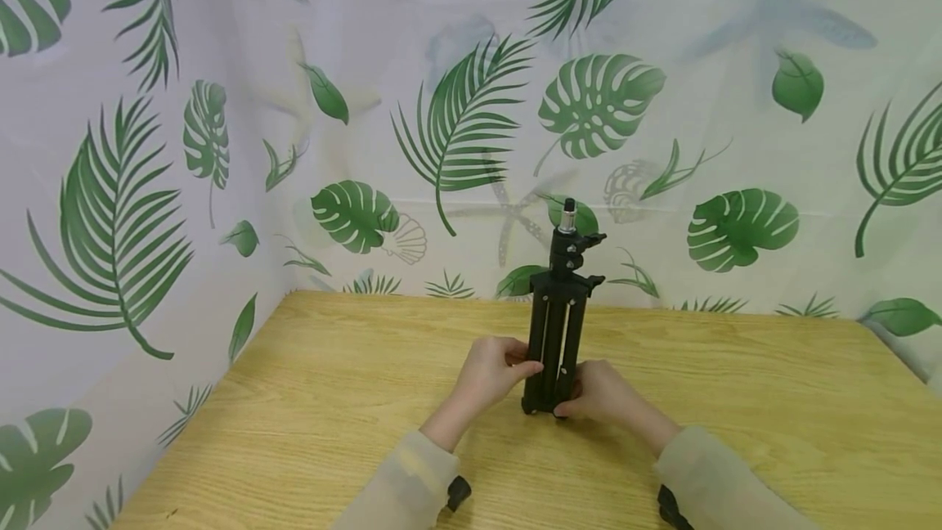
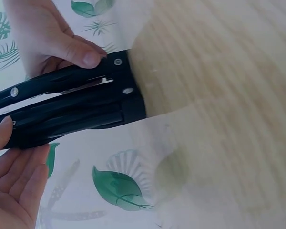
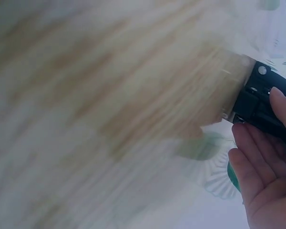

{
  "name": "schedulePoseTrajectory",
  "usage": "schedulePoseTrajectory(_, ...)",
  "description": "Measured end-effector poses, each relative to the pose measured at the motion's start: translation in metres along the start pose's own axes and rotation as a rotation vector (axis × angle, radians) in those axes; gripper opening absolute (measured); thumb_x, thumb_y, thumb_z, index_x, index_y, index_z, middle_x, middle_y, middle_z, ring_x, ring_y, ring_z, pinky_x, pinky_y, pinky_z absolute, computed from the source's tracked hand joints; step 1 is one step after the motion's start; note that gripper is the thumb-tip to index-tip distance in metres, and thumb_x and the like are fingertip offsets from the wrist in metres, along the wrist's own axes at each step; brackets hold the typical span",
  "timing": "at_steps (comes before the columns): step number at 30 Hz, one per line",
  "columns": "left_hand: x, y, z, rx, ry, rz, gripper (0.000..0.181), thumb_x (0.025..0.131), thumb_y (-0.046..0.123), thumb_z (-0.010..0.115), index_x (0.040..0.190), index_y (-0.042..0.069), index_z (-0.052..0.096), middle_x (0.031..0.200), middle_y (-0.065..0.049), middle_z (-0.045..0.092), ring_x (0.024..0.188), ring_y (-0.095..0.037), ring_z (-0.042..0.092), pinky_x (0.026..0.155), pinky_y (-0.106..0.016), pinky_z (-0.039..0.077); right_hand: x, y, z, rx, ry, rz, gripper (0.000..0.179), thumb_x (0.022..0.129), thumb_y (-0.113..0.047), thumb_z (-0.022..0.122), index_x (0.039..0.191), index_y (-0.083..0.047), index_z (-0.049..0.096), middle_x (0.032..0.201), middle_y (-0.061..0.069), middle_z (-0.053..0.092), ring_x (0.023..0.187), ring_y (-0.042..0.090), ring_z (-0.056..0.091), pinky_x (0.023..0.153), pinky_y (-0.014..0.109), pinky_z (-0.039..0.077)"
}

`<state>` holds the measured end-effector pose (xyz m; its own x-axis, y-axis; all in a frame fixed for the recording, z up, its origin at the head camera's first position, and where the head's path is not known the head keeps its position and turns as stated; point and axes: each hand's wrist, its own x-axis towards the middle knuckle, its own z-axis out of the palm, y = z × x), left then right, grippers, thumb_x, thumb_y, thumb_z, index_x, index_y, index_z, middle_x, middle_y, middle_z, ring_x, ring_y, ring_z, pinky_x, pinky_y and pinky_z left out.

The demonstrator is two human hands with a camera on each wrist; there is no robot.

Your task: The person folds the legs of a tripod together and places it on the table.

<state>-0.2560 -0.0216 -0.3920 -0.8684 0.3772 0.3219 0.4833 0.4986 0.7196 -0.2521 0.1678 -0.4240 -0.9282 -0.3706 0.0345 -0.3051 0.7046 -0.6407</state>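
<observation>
A black folded tripod stand [image 1: 557,325] is upright, slightly tilted, with a silver and black stud on top and two knobs on its right side. On its left side my left hand [image 1: 491,368] pinches a leg between thumb and fingers. Lower down on the right, my right hand [image 1: 605,393] holds the foot end, thumb in front. In the left wrist view both hands are on the folded legs [image 2: 81,107], the legs lying close together. The right wrist view shows the right thumb and fingers around the lower end [image 3: 257,107].
The stand is over a wooden table [image 1: 353,383], toward its middle. Behind and to the left hangs a white curtain [image 1: 471,268] with green leaf prints. Black straps [image 1: 458,493] show under the sleeves.
</observation>
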Motion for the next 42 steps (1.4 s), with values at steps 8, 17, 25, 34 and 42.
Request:
schedulePoseTrajectory(8,0.003,0.021,-0.022,-0.003,0.125,0.058,0.03,0.078,0.028,0.067,0.096,0.004,0.068,0.09,-0.005,0.066,0.081,-0.014,0.061,0.069,-0.024,0.048,-0.002,0.001,0.003,-0.002,0.017,-0.017,0.024,0.065,-0.013,0.078,0.079,0.0,0.063,0.063,0.0,0.059,0.052,0.011,0.051,0.047,0.027,0.042)
schedulePoseTrajectory(17,0.036,0.081,-0.06,-0.157,0.493,0.438,0.017,0.081,0.015,0.065,0.088,0.0,0.067,0.086,-0.01,0.066,0.076,-0.013,0.062,0.066,-0.019,0.048,-0.002,-0.001,0.0,-0.009,0.028,-0.01,0.022,0.066,-0.013,0.077,0.078,-0.002,0.062,0.062,-0.001,0.058,0.051,0.011,0.051,0.046,0.026,0.042)
schedulePoseTrajectory(25,0.064,0.109,-0.061,-0.183,0.398,0.379,0.019,0.082,0.015,0.064,0.096,0.002,0.065,0.092,-0.008,0.064,0.085,-0.011,0.06,0.071,-0.017,0.046,-0.003,0.001,0.001,-0.015,0.028,-0.015,0.021,0.067,-0.014,0.077,0.077,-0.003,0.062,0.061,-0.001,0.058,0.05,0.01,0.051,0.046,0.026,0.042)
schedulePoseTrajectory(34,0.063,0.109,-0.065,-0.378,0.386,0.247,0.02,0.078,0.008,0.067,0.095,-0.002,0.065,0.087,-0.01,0.065,0.077,-0.012,0.061,0.068,-0.02,0.048,-0.007,-0.001,0.001,-0.043,0.063,-0.034,0.019,0.064,-0.01,0.076,0.075,-0.003,0.062,0.059,-0.002,0.057,0.049,0.009,0.05,0.045,0.025,0.042)
schedulePoseTrajectory(42,0.039,0.074,-0.113,-0.42,0.379,0.031,0.022,0.072,0.005,0.073,0.092,0.0,0.064,0.084,-0.009,0.064,0.077,-0.017,0.06,0.069,-0.028,0.049,-0.021,0.001,-0.027,-0.149,0.15,-0.033,0.015,0.067,-0.002,0.072,0.079,-0.004,0.062,0.074,0.001,0.062,0.068,0.017,0.058,0.062,0.035,0.048)
